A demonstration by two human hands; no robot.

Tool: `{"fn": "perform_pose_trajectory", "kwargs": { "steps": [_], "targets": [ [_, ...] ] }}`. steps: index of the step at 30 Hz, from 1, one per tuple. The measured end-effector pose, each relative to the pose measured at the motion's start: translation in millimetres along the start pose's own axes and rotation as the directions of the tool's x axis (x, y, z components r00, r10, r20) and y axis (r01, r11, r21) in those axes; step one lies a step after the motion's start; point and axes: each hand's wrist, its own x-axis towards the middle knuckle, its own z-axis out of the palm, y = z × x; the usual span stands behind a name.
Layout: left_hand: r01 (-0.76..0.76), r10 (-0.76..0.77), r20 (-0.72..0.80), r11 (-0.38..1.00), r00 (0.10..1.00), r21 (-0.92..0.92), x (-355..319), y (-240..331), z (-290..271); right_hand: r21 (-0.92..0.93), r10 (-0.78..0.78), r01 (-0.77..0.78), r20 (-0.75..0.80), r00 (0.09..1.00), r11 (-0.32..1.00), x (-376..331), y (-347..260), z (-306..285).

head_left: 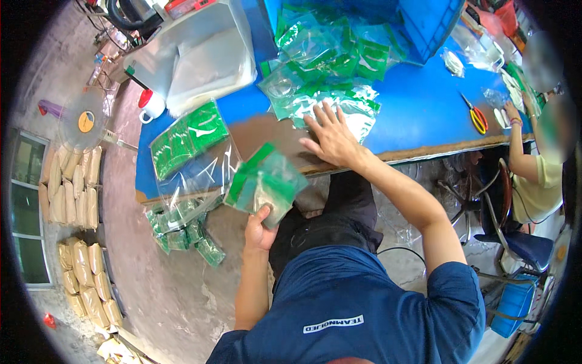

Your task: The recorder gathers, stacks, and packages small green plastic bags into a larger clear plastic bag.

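My left hand (260, 229) grips a small stack of clear packets with green tops (267, 182) in front of the table edge, thumb on top. Fingers spread, my right hand (332, 136) lies on a loose pile of similar green and clear packets (315, 79) on the blue tabletop. That pile spreads out of a tipped blue crate (430, 27) at the back. Left of my left hand, a large clear bag (189, 142) holds a block of green-topped packets and hangs partly over the table edge. What the packets contain is hard to make out.
A translucent bin (212, 67) and a white mug with a red lid (151, 104) stand at the back left. Scissors (476, 115) lie to the right. More bagged packets (182, 227) sit below the left edge. A co-worker (536, 176) sits at the right, beside a chair (521, 242).
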Motion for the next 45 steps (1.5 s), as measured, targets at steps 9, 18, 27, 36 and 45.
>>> {"fn": "perform_pose_trajectory", "kwargs": {
  "steps": [9, 18, 27, 36, 45],
  "targets": [
    [0.031, -0.032, 0.0, 0.987, 0.999, -0.156, 0, -2, 11, 0.552, -0.171, 0.014, 0.233, 0.957, 0.833, 24, -35, -24],
    [-0.088, 0.097, 0.039, 0.979, 0.995, -0.183, -10, 10, -34, 0.416, -0.429, 0.337, 0.15, 0.891, 0.845, -10, -46, 10],
    [-0.067, 0.066, -0.012, 0.979, 0.998, -0.193, -11, 12, -16, -0.025, 0.054, -0.055, -0.034, 0.998, 0.998, 45, -37, 41],
    [0.068, 0.018, 0.197, 0.904, 0.98, -0.422, -23, 19, 3, 0.641, -0.186, 0.155, -0.02, 0.982, 0.752, -13, -49, 22],
    [-0.004, 0.006, 0.01, 0.979, 1.0, -0.203, -8, 2, -21, 0.041, 0.118, -0.114, -0.128, 0.985, 0.993, 29, -23, 20]
  ]
}}
